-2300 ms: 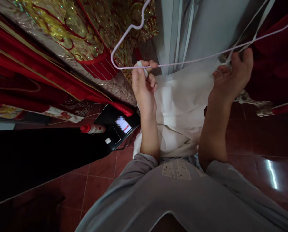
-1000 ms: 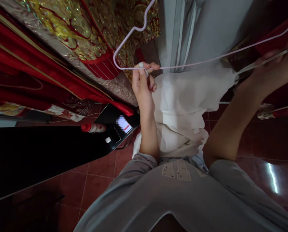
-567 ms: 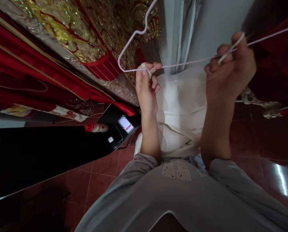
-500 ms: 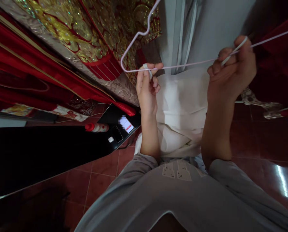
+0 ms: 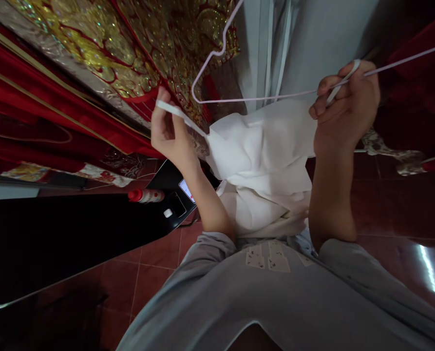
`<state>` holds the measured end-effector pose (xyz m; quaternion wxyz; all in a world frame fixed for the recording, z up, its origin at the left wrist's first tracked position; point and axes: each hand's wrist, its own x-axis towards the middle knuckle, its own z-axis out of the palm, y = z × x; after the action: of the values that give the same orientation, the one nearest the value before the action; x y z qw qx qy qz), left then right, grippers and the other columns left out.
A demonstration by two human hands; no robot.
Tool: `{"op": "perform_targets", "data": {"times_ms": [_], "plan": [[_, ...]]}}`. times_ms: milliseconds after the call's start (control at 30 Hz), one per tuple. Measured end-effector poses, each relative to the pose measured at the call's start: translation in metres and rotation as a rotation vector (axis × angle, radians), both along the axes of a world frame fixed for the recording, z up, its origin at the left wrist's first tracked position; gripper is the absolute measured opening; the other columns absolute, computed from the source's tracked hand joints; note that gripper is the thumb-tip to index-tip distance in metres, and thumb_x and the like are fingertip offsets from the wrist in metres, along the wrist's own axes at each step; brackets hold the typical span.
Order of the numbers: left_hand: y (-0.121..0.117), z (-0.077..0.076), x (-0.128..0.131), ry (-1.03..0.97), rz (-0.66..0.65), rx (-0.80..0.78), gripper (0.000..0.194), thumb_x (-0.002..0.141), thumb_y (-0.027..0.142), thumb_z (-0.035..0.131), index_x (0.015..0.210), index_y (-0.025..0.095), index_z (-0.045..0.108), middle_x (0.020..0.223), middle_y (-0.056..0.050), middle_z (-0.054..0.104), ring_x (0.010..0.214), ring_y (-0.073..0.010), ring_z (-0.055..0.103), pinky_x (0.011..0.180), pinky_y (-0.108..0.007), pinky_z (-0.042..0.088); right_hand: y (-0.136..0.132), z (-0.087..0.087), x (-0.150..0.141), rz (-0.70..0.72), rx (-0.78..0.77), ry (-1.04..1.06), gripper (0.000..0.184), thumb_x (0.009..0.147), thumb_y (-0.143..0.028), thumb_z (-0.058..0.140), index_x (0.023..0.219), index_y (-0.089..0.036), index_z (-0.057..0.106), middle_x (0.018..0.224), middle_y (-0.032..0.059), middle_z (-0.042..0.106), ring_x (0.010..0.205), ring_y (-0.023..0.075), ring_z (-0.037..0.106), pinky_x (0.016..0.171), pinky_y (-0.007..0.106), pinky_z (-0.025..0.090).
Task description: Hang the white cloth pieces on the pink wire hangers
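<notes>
A thin pale-pink clothes hanger [image 5: 254, 100] spans the upper middle, its bar running to the right edge. My left hand [image 5: 171, 134] is left of the hanger, apart from it, with fingers closed on a white strap [image 5: 182, 116]. That strap stretches taut down to the upper left corner of a white garment [image 5: 261, 144], which hangs below the bar. Beside the bar, my right hand [image 5: 345, 109] has its fingers closed on another white strap [image 5: 337, 88]. This strap crosses the bar; whether it is looped around is unclear.
Red and gold embroidered clothing [image 5: 129, 48] hangs close on the left. Below it stands a black-topped table [image 5: 74, 239] bearing a red-capped bottle [image 5: 146, 195], a dark phone [image 5: 177, 204], a lit phone [image 5: 186, 189] and a small white case [image 5: 167, 213]. Dark red clothing [image 5: 414, 97] hangs at right.
My left hand has left the hanger bar and moved left and slightly down, drawing its strap out straight. The garment's left side has risen with it. My right hand has shifted slightly left.
</notes>
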<state>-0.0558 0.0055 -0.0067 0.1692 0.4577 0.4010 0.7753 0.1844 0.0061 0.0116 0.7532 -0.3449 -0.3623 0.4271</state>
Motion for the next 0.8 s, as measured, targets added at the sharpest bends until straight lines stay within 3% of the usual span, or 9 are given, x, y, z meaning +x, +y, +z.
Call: {"op": "perform_targets", "data": {"times_ms": [100, 233, 367, 433, 533, 667, 800], "plan": [[0.009, 0.012, -0.005, 0.158, -0.180, 0.049, 0.028, 0.079, 0.036, 0.078, 0.101, 0.025, 0.066, 0.119, 0.000, 0.062, 0.126, -0.0250, 0.046, 0.109, -0.038, 0.037, -0.001, 0.002, 0.002, 0.004, -0.026, 0.001, 0.016, 0.085, -0.033, 0.036, 0.083, -0.018, 0.038, 0.065, -0.0011, 0.048, 0.043, 0.0040, 0.029, 0.045, 0.019, 0.015], [0.013, 0.031, -0.003, 0.295, -0.398, -0.117, 0.035, 0.076, 0.025, 0.082, 0.107, 0.025, 0.065, 0.111, -0.001, 0.064, 0.113, -0.0260, 0.054, 0.101, -0.039, 0.043, 0.000, 0.003, 0.004, 0.032, -0.028, 0.040, 0.016, 0.082, -0.033, 0.039, 0.084, -0.017, 0.038, 0.065, -0.0014, 0.047, 0.042, 0.0035, 0.029, 0.044, 0.018, 0.014], [0.011, 0.058, 0.009, 0.450, -0.378, -0.151, 0.022, 0.083, 0.001, 0.070, 0.093, 0.019, 0.064, 0.092, -0.001, 0.060, 0.094, -0.0209, 0.059, 0.088, -0.031, 0.049, 0.003, 0.000, 0.001, 0.031, -0.023, 0.069, 0.020, 0.081, -0.036, 0.042, 0.084, -0.017, 0.036, 0.068, -0.0015, 0.047, 0.041, 0.0030, 0.028, 0.044, 0.018, 0.012], [0.011, 0.072, 0.015, 0.473, -0.356, -0.162, 0.026, 0.079, -0.008, 0.069, 0.083, 0.017, 0.063, 0.082, 0.000, 0.057, 0.087, -0.0195, 0.060, 0.086, -0.029, 0.050, 0.004, -0.002, -0.001, 0.029, -0.024, 0.085, 0.022, 0.079, -0.038, 0.044, 0.084, -0.018, 0.035, 0.068, -0.0016, 0.045, 0.043, 0.0030, 0.028, 0.044, 0.018, 0.012], [0.015, 0.086, 0.020, 0.351, -0.349, -0.277, 0.032, 0.075, -0.014, 0.069, 0.075, 0.016, 0.061, 0.078, 0.001, 0.059, 0.084, -0.0194, 0.060, 0.086, -0.028, 0.050, 0.004, -0.005, -0.002, 0.062, -0.030, 0.078, 0.022, 0.079, -0.037, 0.043, 0.084, -0.018, 0.034, 0.068, -0.0018, 0.044, 0.044, 0.0032, 0.029, 0.043, 0.018, 0.013], [0.024, 0.083, 0.018, 0.274, -0.350, -0.280, 0.030, 0.080, -0.012, 0.065, 0.067, 0.015, 0.058, 0.071, 0.000, 0.052, 0.078, -0.0161, 0.056, 0.084, -0.024, 0.048, 0.002, -0.004, -0.002, 0.100, -0.033, 0.045, 0.022, 0.082, -0.038, 0.042, 0.084, -0.019, 0.032, 0.069, -0.0021, 0.047, 0.042, 0.0034, 0.027, 0.044, 0.019, 0.014], [0.029, 0.060, 0.008, 0.249, -0.298, -0.284, 0.035, 0.091, 0.007, 0.062, 0.059, 0.016, 0.050, 0.061, 0.000, 0.042, 0.067, -0.0147, 0.052, 0.077, -0.025, 0.048, 0.000, -0.003, -0.003, 0.096, -0.034, 0.042, 0.022, 0.082, -0.039, 0.042, 0.083, -0.019, 0.032, 0.068, -0.0021, 0.048, 0.042, 0.0036, 0.027, 0.045, 0.020, 0.012]]}}
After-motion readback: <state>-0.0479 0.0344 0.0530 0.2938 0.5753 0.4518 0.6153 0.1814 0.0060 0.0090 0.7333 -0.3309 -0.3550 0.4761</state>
